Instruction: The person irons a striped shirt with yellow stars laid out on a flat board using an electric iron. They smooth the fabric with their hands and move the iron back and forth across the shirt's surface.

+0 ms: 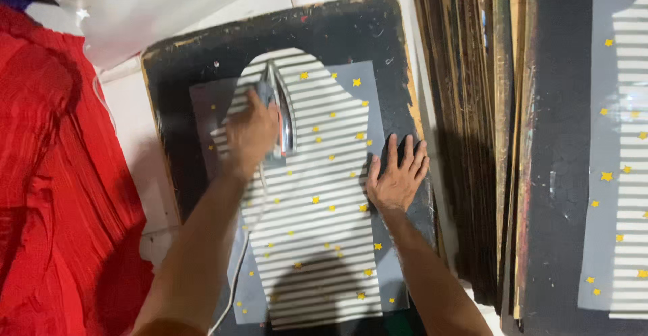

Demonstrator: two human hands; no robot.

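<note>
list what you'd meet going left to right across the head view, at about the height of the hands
crumpled red fabric → left hand gripping a metal clothes iron → grey-and-white striped cloth piece with yellow stars → right hand pressed flat → stack of dark wooden boards on edge → second striped, starred cloth

Grey fabric point(317, 194) w/ white stripes & yellow stars on black board point(337, 32); red cloth point(54, 174) beside.

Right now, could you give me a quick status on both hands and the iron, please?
Left hand gripping iron on striped star-print fabric. Right hand flat, pinning fabric edge on black board. Nothing blocking the iron.
</note>
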